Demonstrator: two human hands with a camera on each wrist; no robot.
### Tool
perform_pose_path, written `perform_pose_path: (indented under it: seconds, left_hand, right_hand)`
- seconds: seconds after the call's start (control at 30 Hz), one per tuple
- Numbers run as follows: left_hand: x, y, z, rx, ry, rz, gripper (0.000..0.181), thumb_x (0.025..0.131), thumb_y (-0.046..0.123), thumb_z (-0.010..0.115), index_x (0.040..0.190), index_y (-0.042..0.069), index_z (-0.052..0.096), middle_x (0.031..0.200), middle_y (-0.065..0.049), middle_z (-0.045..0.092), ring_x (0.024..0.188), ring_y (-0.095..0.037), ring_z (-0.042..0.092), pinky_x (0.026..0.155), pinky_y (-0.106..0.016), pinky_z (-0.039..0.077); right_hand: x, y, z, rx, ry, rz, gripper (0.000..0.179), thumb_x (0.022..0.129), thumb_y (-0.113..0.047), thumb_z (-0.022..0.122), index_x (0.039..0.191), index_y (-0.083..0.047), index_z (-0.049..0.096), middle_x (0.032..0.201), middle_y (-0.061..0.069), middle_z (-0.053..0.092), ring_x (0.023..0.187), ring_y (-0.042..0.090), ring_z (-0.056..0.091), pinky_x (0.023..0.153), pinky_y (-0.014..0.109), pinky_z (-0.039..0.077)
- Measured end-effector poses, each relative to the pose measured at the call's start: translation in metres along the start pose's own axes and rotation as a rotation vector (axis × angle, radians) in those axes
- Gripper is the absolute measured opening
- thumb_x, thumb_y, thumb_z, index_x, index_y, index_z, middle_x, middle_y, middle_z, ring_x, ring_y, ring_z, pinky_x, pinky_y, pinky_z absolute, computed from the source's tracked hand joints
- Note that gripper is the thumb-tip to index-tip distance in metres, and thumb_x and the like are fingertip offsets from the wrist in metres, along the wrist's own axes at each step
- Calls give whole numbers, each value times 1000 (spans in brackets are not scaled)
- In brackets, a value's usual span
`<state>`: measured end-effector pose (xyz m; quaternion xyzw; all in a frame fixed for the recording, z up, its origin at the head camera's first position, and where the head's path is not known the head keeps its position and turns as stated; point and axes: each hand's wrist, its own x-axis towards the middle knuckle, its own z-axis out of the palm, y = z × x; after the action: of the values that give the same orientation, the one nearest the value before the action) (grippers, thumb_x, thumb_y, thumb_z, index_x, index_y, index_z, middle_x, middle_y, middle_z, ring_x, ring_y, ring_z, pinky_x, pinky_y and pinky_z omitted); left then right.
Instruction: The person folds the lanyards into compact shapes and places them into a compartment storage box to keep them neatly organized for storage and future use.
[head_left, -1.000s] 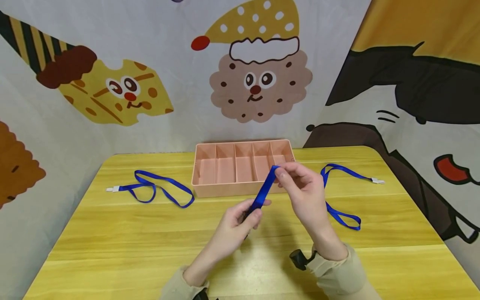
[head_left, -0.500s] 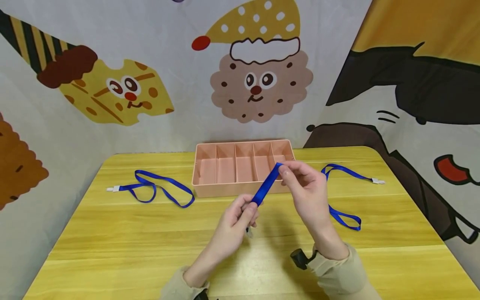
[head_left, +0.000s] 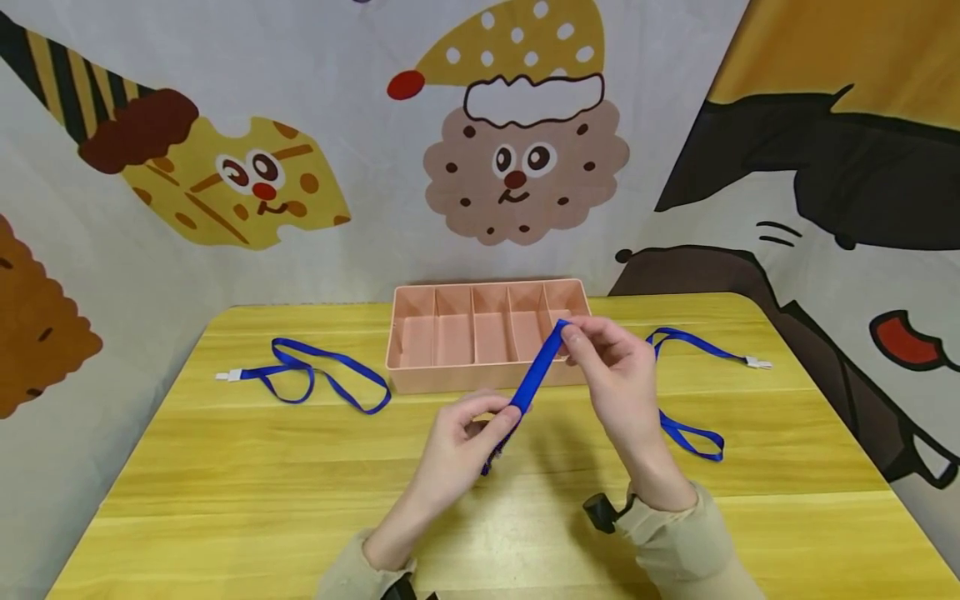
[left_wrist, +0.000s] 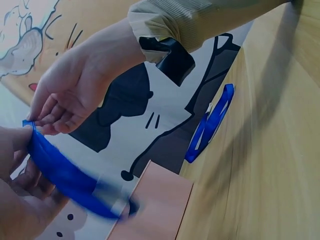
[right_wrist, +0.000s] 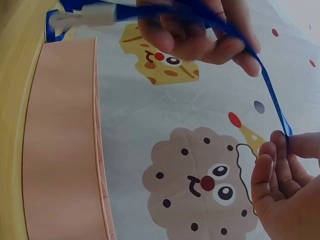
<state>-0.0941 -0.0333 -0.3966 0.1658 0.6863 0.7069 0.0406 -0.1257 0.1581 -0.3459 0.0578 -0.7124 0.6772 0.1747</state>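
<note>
A folded blue lanyard (head_left: 538, 371) is stretched at a slant between both hands above the table. My right hand (head_left: 618, 383) pinches its upper folded end between thumb and fingertips. Lower down, my left hand (head_left: 461, 442) pinches the strap between thumb and forefinger, and the loose part hangs below that hand. In the right wrist view a blurred white clip (right_wrist: 97, 15) dangles from the held lanyard beyond the left hand (right_wrist: 200, 37). The left wrist view shows the hanging strap (left_wrist: 70, 175) blurred.
Behind the hands stands a pink box (head_left: 487, 379) with several compartments. One blue lanyard (head_left: 341, 360) with a white clip lies to its left on the wooden table (head_left: 247, 500), another lanyard (head_left: 690, 429) to its right. A printed cloth (head_left: 360, 275) rises behind the table.
Both hands keep hold of the lanyard. The right hand has moved slightly up and right, the left slightly left, so a longer stretch of strap shows between them.
</note>
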Motion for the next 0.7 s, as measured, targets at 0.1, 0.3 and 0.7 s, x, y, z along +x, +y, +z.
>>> perform_pose_path:
  seconds: [0.1, 0.3, 0.7]
  left_hand:
    - [1, 2, 0, 8, -1, -51, 22, 102, 8, 67, 112, -9, 75, 102, -29, 70, 67, 1, 63, 58, -17, 50]
    - [1, 2, -2, -17, 3, -88, 22, 102, 9, 67, 115, -8, 74, 100, -33, 71, 69, -2, 64, 61, -19, 54]
    - [1, 0, -4, -49, 39, -44, 22, 102, 7, 67, 112, -11, 74, 94, -36, 69, 61, -2, 63, 53, -22, 53]
  right_hand:
    - [0, 1, 0, 31, 11, -21, 11, 103, -2, 64, 104, -4, 75, 81, -10, 74, 75, 10, 68, 71, 20, 59]
    - [3, 4, -1, 128, 16, -86, 21, 100, 6, 63, 110, -9, 74, 88, -8, 76, 75, 7, 69, 70, 18, 60]
    - [4, 3, -4, 25, -49, -100, 22, 97, 9, 66, 117, 15, 72, 99, -15, 80, 87, 2, 74, 78, 18, 61]
